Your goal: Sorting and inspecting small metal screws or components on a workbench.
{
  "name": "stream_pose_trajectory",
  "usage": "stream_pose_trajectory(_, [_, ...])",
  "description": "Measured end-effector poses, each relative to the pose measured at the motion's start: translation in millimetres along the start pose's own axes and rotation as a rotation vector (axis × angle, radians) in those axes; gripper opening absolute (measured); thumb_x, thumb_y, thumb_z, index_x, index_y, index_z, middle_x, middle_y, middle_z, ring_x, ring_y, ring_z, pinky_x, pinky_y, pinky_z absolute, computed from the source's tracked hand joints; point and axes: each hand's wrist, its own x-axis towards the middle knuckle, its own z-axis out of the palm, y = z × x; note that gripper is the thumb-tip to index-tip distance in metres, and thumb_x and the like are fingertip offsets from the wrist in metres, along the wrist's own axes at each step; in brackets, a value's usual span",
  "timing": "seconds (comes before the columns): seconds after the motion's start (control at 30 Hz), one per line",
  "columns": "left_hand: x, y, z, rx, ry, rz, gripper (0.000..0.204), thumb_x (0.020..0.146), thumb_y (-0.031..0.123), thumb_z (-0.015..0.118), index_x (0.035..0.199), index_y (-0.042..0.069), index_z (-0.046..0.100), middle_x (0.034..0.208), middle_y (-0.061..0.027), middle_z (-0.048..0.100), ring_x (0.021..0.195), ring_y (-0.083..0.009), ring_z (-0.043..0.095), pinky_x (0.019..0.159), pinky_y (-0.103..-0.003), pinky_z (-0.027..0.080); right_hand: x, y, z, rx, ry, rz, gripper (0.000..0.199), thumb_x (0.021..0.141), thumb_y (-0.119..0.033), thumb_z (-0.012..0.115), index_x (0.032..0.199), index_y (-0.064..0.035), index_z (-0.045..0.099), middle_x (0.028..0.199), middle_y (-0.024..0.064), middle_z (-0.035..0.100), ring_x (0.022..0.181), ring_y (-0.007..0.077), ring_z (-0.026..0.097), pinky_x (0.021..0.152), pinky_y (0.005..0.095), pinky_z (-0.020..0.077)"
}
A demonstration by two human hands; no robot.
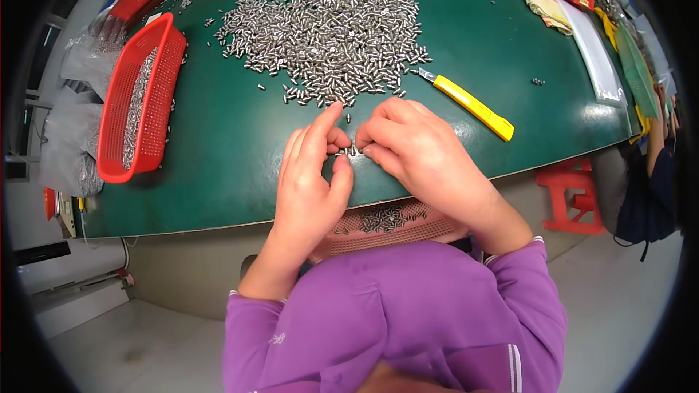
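Observation:
My left hand (309,171) is at the near side of the green table, its thumb and index finger apart and other fingers curled toward a few small metal pieces (351,151). From the right, my right hand (415,142) meets these pieces with thumb and fingers pinched together; the tips seem to grip a small metal piece, partly hidden by the fingers. One loose piece (348,118) lies just beyond, between the hands. Farther back spreads a large pile of small, shiny, pointed metal pieces (328,29).
A yellow utility knife (473,107) lies right of the pile, blade out. On the left stands a red perforated basket (166,94) holding metal pieces. Below the table edge, a pink basket (342,244) sits at my lap with more pieces. A red stool (571,196) stands at right.

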Motion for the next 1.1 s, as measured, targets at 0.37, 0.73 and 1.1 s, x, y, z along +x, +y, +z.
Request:
stream_pose_trajectory(0.37, [0,1,0,-0.001,0.014,-0.027,0.064,0.081,-0.012,0.057,0.143,0.002,0.051,0.093,-0.0077,0.064,0.089,-0.0225,0.058,0.081,-0.036,0.049,-3,-3,3,0.021,0.076,0.043,0.014,0.083,-0.003,0.071,0.095,-0.0049,0.066,0.092,0.0105,0.065,0.088,0.0325,0.063,0.08,0.0425,0.0503])
stream_pose_trajectory(0.73, [-1,5,-7,0.014,-0.023,-0.008,0.061,0.081,-0.01,0.062,0.141,0.002,0.053,0.096,-0.0087,0.063,0.095,-0.0256,0.058,0.087,-0.038,0.049,-6,-5,-3,0.023,0.044,0.084,0.012,0.083,-0.003,0.071,0.094,-0.0042,0.067,0.089,0.0115,0.065,0.086,0.0342,0.064,0.078,0.0448,0.0508])
stream_pose_trajectory(1.1, [-5,3,-3,0.122,0.02,0.026,0.057,0.081,-0.007,0.065,0.136,0.001,0.056,0.09,-0.008,0.061,0.088,-0.0261,0.056,0.084,-0.039,0.049,-5,-8,-3,-0.026,0.02,0.124,0.015,0.079,-0.008,0.077,0.089,-0.0059,0.066,0.086,0.0094,0.064,0.084,0.0327,0.063,0.075,0.0439,0.0505])
